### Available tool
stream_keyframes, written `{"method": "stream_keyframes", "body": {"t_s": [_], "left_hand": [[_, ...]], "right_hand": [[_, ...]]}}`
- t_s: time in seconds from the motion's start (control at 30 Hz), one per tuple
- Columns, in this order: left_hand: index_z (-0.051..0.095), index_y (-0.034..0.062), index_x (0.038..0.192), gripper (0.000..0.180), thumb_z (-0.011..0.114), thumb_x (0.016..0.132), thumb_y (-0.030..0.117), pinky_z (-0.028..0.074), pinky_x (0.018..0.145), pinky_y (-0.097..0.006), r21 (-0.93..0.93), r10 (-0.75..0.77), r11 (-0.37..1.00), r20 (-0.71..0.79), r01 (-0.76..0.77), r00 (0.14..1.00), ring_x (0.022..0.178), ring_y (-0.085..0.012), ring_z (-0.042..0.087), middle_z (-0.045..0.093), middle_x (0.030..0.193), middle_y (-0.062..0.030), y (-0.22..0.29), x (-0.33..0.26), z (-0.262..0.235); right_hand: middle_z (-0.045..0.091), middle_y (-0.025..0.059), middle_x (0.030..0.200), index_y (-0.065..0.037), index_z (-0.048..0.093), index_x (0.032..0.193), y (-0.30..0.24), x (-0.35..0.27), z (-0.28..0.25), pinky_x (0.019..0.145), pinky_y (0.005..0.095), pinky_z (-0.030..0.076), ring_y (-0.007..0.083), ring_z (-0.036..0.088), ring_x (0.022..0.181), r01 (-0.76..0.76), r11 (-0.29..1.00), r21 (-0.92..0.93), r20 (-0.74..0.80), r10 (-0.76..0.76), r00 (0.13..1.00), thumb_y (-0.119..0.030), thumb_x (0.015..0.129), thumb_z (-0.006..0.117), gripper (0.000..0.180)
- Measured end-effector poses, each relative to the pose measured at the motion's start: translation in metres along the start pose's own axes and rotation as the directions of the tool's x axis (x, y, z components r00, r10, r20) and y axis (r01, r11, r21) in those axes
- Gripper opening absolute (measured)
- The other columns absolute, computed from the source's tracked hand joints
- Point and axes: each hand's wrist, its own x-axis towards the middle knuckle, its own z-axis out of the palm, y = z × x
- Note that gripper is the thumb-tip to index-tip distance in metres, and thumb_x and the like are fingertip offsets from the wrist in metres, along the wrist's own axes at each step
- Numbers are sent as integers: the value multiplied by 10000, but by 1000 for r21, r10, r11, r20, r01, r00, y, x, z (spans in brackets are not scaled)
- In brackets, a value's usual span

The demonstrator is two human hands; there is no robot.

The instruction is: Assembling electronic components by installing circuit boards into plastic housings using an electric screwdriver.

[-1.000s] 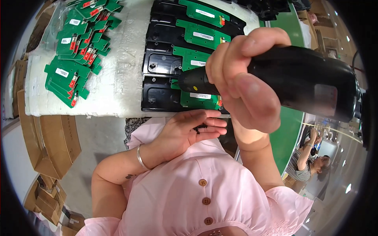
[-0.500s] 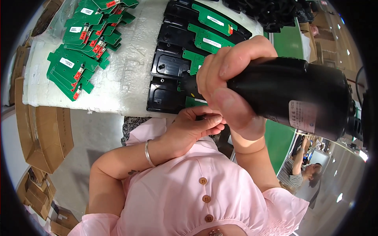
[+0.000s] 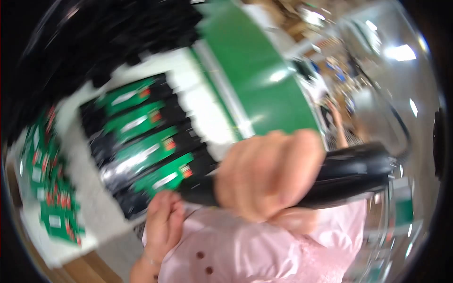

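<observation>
My right hand (image 3: pixel 269 177) is wrapped round a black electric screwdriver (image 3: pixel 354 174), held level with its cord end to the right. Its narrower front part points left, close to the nearest black plastic housing (image 3: pixel 130 203) and its green circuit board (image 3: pixel 165 180); the very tip is hard to make out. Beside that housing's near edge is my left hand (image 3: pixel 163 221), fingers curled together; anything in them is hidden. Several such housings lie in a row away from me, each with a green board bearing a white label and a red-orange part. The picture is smeared by motion.
Loose green circuit boards (image 3: pixel 52 198) are piled at the left on the white padded surface (image 3: pixel 101 226). A heap of black parts (image 3: pixel 108 42) stands at the back. Right of it runs a green work surface (image 3: pixel 259 89). Another person's arm (image 3: pixel 336 118) shows in the right background.
The view has swung right, so the housings and boards sit further left. The screwdriver now lies lower in view, still in my right hand. All the housings' boards now show more fully.
</observation>
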Motion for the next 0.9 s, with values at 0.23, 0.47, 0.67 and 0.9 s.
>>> {"method": "stream_keyframes", "body": {"t_s": [0.23, 0.47, 0.67, 0.9], "left_hand": [[370, -29, 1200, 681, 665, 713, 346, 367, 903, -326, 379, -185, 910, 9, 168, 983, 989, -127, 468, 486, 1122, -111, 1, 20, -21], [535, -70, 860, 190, 615, 700, -3, 432, 631, -217, -847, 767, 326, 497, 421, 406, 672, -137, 543, 537, 781, -106, -104, 65, 142], [526, -91, 905, 204, 579, 722, -16, 455, 705, -252, -802, 676, 547, 592, 240, 438, 787, -187, 557, 540, 846, -144, -91, 59, 156], [436, -98, 1078, 311, 479, 824, 75, 376, 881, -318, -245, -214, 951, -75, 190, 974, 1005, -245, 467, 479, 1063, -183, -2, -6, 55]], "right_hand": [[489, 59, 537, 18, 471, 777, -28, -33, -1, 417, 299, 378, 199, 477, 423, -97, 995, 36, -162, 101, 982, -5, 680, 575, 144], [538, 90, 675, -16, 494, 691, -37, -48, -7, 493, 251, 398, 143, 506, 531, 63, 975, -212, -178, -102, 979, -11, 626, 555, 89], [499, 51, 646, -6, 485, 740, -44, -45, -18, 477, 237, 376, 138, 482, 525, 60, 933, -356, -130, -113, 985, -36, 648, 558, 121], [470, 40, 672, 1, 454, 793, -32, -47, -11, 478, 227, 357, 91, 455, 557, 6, 954, -298, -215, -73, 974, -64, 654, 572, 194]]}}
